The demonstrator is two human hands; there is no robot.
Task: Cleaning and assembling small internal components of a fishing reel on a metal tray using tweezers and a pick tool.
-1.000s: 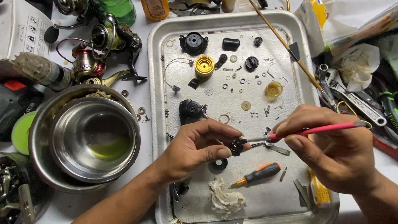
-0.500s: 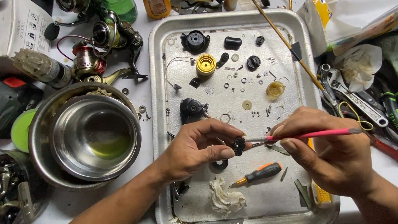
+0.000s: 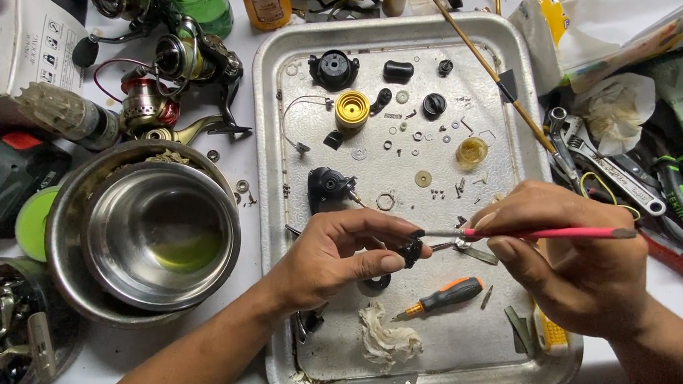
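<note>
Your left hand [image 3: 327, 254] has its thumb and forefinger pinched shut on a small black part [image 3: 410, 249], which sits right at the fingertips, at the 3 o'clock edge of that hand. Your right hand [image 3: 576, 263] is closed around a pink-handled brush [image 3: 555, 233], thumb and forefinger clamping it near the metal ferrule, with the handle running out toward 3 o'clock past your knuckles. The brush tip touches the black part at about its 3 o'clock side, so the part lies between your two sets of fingertips.

Both hands hover over the metal tray [image 3: 276, 226]. Just below the part, at 6 o'clock, lies an orange-handled screwdriver [image 3: 444, 297], and further toward 7 o'clock a crumpled white rag [image 3: 387, 340]. At 11 o'clock from the part sits a black reel housing [image 3: 329, 187], and higher up, toward 12 o'clock, a yellow spool piece [image 3: 351, 110] among scattered washers and screws.

Out at 9 o'clock, off the tray, stand the nested steel bowls [image 3: 147, 233]. At 3 o'clock, beyond your right hand, wrenches [image 3: 593, 157] and other tools lie in a pile.
</note>
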